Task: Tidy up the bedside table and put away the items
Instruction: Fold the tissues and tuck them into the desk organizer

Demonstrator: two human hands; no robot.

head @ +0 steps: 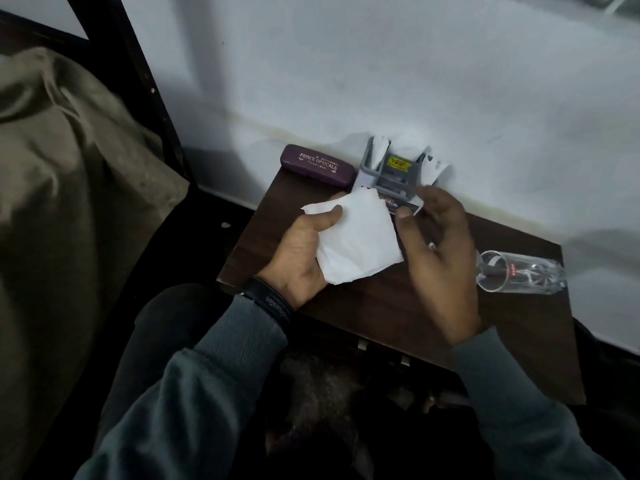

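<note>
From the head view, the left hand [304, 252] is pinching a white tissue [360, 237] over the counter [398, 306], its grip clamped on the sheet's edge, probably to fold it. The right hand [436, 251] is hovering alongside, fingers spread and empty, near the grey holder [394, 174] against the wall. A purple glasses case [317, 165] and a toppled glass [519, 271] are lying on the counter awaiting tidying.

A bedroom — dark bed frame [145, 84] with rumpled bedding [69, 161] beside a wooden bedside table [398, 306].
</note>
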